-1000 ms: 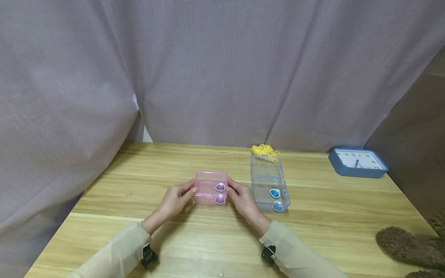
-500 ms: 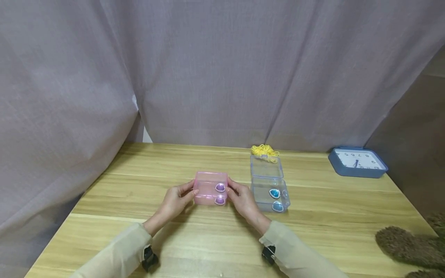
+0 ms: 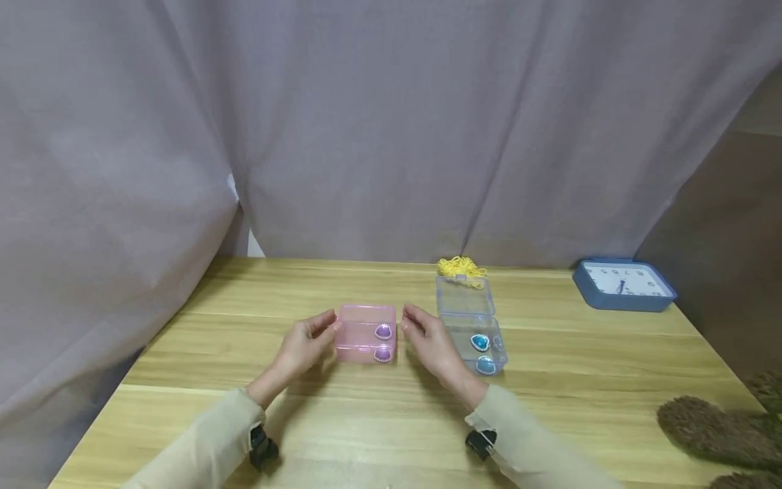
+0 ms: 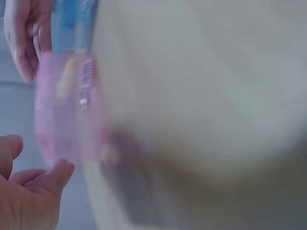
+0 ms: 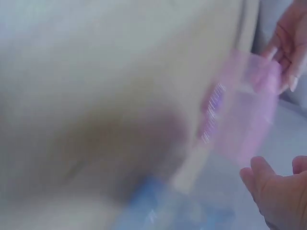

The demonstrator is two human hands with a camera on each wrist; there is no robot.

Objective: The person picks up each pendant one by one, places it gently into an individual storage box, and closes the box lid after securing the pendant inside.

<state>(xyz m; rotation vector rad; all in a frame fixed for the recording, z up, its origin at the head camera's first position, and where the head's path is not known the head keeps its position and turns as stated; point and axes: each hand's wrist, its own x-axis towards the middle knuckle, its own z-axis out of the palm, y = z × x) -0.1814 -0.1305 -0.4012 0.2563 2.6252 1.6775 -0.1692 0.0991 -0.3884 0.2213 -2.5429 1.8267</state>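
Note:
A see-through pink plastic box (image 3: 357,333), its lid apparently down, sits on the wooden table. Inside it is a purple heart-shaped gem (image 3: 383,331) with a pale beaded rim; a second purple shape shows lower, through the front wall. My left hand (image 3: 303,346) is by the box's left side, thumb and fingers loosely bent; contact is hard to tell. On the other side my right hand (image 3: 435,346) stands slightly apart from the box, holding nothing. Both wrist views are blurred, with the pink box (image 4: 69,110) between the hands.
Right of my right hand stands a clear bluish box (image 3: 455,333) with its lid folded back, holding a blue heart gem (image 3: 479,342). Yellow cord (image 3: 462,267) lies behind it. A blue-framed clock (image 3: 624,285) and a brown fuzzy object (image 3: 702,428) are farther right.
My hands have come away from the pink box's sides, the right one clearly, moving right. The left thumb no longer overlaps the box's front. The head view has shifted slightly.

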